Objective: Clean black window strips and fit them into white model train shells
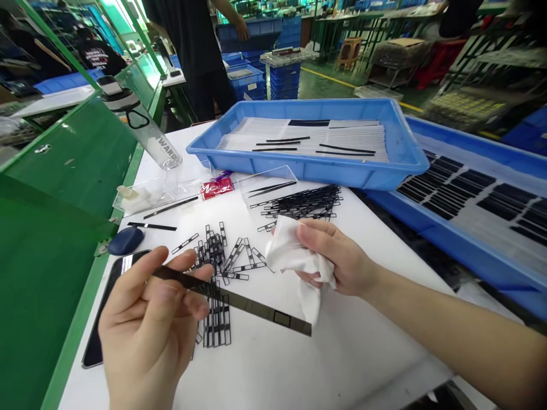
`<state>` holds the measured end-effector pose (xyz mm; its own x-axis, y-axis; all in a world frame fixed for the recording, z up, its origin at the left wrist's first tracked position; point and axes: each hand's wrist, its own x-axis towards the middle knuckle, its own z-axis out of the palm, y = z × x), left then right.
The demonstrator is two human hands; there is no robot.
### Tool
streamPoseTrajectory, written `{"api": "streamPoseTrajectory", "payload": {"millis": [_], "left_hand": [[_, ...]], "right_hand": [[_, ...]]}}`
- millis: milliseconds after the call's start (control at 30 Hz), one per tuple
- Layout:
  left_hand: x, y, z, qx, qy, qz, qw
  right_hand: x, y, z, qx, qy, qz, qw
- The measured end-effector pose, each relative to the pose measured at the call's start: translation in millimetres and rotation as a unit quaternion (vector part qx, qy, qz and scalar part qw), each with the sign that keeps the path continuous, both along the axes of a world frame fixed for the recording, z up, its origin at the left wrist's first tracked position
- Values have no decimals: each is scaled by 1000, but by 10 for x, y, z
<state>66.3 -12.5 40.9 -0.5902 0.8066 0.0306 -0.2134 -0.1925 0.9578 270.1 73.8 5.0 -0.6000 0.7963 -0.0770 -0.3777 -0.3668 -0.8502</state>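
My left hand (pixel 147 327) pinches one end of a long thin black strip (pixel 252 304) that slants down to the right above the white table (pixel 350 353). My right hand (pixel 337 259) is closed round a crumpled white cloth (pixel 288 250) just above the strip's far end, apart from it. Below and between my hands lie several small black frame pieces (pixel 217 256) scattered and stacked on the table.
A heap of thin black frames (pixel 305 202) lies behind my right hand. A blue tray (pixel 376 171) holds white sheets and black strips. Another blue tray (pixel 478 250) stands at right. A phone (pixel 100 324), dark pad (pixel 126 240), clear boxes (pixel 171 191) and green panel (pixel 51 228) lie left.
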Motion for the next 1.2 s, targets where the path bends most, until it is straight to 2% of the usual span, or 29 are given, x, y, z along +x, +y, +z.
{"api": "streamPoseTrajectory", "payload": {"millis": [200, 400, 600, 833, 1200], "left_hand": [[5, -30, -39, -20, -9, -19, 1000], [97, -47, -78, -28, -67, -81, 994], [233, -98, -3, -4, -88, -120, 989], [197, -179, 56, 9, -106, -203, 973], [208, -169, 89, -9, -149, -178, 973]], "right_hand": [[17, -33, -52, 3, -23, -3, 1000], [27, -38, -50, 11, -20, 6, 1000], [39, -41, -44, -14, -24, 2, 1000], [56, -38, -51, -14, -49, 6, 999], [51, -25, -57, -6, -38, 14, 999]]}}
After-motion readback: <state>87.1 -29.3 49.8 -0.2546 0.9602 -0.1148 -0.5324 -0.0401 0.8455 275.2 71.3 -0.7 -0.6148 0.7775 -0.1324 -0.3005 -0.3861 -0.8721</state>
